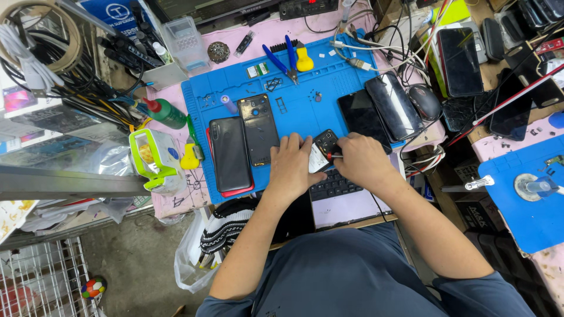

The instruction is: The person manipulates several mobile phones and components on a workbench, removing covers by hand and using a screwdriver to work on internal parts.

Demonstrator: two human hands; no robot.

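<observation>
Both forearms reach forward; left hand (292, 167) fingers press small opened phone (322, 154) flat; right hand (363, 159) fingers pinch thin red-tipped tool (336, 156) at its right edge. Phone's long axis runs away from fingers.

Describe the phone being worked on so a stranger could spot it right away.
Find the blue work mat in the middle of the bench. At its front edge, both hands meet over a small opened phone. Unlike the intact dark phones lying around it, its insides show.

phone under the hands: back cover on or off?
Off. The phone shows bare internals, a white battery and black parts, between the left hand and right hand.
</observation>
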